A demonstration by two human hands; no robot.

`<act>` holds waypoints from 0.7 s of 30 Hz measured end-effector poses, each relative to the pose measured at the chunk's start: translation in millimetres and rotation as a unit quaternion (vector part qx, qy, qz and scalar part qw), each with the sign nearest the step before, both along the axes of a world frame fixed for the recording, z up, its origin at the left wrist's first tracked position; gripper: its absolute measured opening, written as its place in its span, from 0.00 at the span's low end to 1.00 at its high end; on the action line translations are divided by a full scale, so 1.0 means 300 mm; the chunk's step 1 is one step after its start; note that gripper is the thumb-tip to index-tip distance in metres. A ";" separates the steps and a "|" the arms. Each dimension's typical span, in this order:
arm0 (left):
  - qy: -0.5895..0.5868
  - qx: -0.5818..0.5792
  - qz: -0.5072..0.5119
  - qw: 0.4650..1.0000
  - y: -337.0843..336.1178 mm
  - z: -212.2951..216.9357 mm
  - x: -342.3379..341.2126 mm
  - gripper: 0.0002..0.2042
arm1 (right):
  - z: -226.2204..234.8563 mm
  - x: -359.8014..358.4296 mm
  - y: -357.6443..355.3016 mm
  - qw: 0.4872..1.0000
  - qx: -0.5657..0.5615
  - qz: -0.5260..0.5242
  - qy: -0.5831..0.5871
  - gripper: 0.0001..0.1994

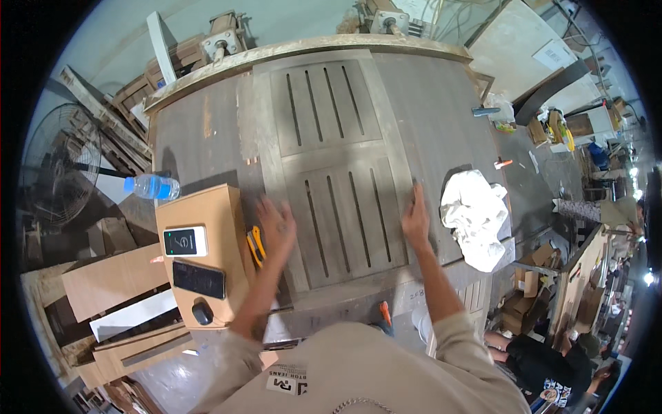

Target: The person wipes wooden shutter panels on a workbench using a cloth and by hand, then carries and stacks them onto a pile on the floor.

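on one slatted panel [338, 172], two hands, left [276, 224] and right [416, 219], lie flat, released; two phones [193, 259] beside.

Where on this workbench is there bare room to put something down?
The widest bare stretch of bench lies left of the slatted panel, beyond the water bottle. Another lies right of the panel, beyond the white rag. The near left is crowded: cardboard box, phones, yellow knife.

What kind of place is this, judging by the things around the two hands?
Probably a woodworking shop. Both hands, left hand and right hand, lie flat on a slatted wooden panel on a worn workbench, with stacked boards beside it.
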State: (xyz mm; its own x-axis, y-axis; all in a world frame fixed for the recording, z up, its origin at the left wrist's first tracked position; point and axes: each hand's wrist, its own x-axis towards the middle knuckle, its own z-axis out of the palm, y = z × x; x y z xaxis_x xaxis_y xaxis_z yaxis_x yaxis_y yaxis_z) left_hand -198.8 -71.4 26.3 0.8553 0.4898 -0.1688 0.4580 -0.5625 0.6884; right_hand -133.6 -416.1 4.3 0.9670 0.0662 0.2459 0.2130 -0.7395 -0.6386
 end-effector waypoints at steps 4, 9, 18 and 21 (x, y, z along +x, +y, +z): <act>0.040 -0.009 0.029 0.999 -0.164 -0.054 -0.432 0.33 | 0.026 -0.362 -0.095 0.996 -0.086 -0.014 0.001 0.33; 0.004 -0.231 0.157 0.960 -0.045 -0.121 -0.430 0.28 | 0.107 -0.298 -0.142 0.934 0.188 -0.163 0.258 0.26; 0.062 -0.417 0.087 0.903 0.064 0.379 -0.433 0.15 | 0.390 -0.385 -0.246 0.938 0.269 -0.128 0.175 0.23; -0.021 -0.298 0.066 0.952 0.077 0.620 -0.515 0.16 | 0.416 -0.548 -0.236 0.960 0.180 -0.055 0.206 0.22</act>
